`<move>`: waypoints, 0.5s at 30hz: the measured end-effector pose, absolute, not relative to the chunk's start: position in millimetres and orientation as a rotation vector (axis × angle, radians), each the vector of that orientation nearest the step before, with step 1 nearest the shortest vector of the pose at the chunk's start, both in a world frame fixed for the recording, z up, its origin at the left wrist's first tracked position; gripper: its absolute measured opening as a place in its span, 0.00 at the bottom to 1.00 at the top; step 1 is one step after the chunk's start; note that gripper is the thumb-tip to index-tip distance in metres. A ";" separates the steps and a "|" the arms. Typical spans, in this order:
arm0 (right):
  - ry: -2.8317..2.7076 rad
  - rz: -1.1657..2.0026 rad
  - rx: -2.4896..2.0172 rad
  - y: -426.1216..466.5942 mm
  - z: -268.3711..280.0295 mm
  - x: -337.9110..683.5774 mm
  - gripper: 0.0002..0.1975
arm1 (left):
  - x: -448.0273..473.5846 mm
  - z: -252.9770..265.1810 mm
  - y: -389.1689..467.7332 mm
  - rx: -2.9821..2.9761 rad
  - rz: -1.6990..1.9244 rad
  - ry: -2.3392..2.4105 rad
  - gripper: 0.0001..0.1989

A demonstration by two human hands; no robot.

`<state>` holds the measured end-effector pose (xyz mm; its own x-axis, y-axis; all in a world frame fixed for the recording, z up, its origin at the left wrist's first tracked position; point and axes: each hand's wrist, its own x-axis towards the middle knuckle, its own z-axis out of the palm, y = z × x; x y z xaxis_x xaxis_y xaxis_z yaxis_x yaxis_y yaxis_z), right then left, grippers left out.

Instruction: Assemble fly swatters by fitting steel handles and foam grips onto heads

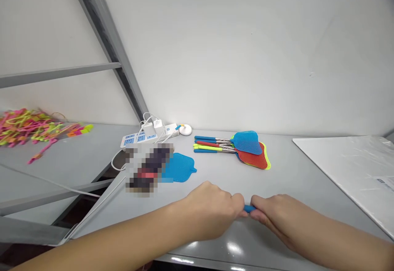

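Observation:
Over the front of the table, my left hand point(215, 211) is closed in a fist around a blue handle point(249, 208). From the right, my right hand point(273, 217) pinches the same piece, thumb and fingers pressed together. Only a short stretch of blue shows between the two hands; their fingers cover the remainder. A loose blue fly swatter head point(181, 167) lies flat beyond my left hand, its narrow neck pointing right. Farther back, a pile of fly swatters point(227, 145) in blue, red and yellow-green rests with the handles to the left.
A blurred-out object point(149, 170) lies beside the loose head. Behind it sits a white power strip point(138, 139) with plugs and cables, near a round white device point(185, 130). White sheeting point(344, 164) covers the right side. Colourful corded items point(33, 127) lie on the left shelf.

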<state>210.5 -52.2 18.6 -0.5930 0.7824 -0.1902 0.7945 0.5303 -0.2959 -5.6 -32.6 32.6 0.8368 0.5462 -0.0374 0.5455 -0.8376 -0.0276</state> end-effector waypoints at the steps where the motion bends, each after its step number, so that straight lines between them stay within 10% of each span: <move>1: 2.791 -0.347 1.376 -55.1 13.1 209.5 0.19 | -3.8 36.1 -35.1 -3.021 0.099 -0.926 0.14; 7: 3.047 0.474 1.205 -43.5 -5.1 280.4 0.14 | -38.4 55.8 -25.5 -3.353 0.205 -1.514 0.23; 15: 2.795 0.101 1.819 -33.3 -22.3 324.6 0.11 | -62.5 39.8 9.4 -2.992 0.033 -1.682 0.22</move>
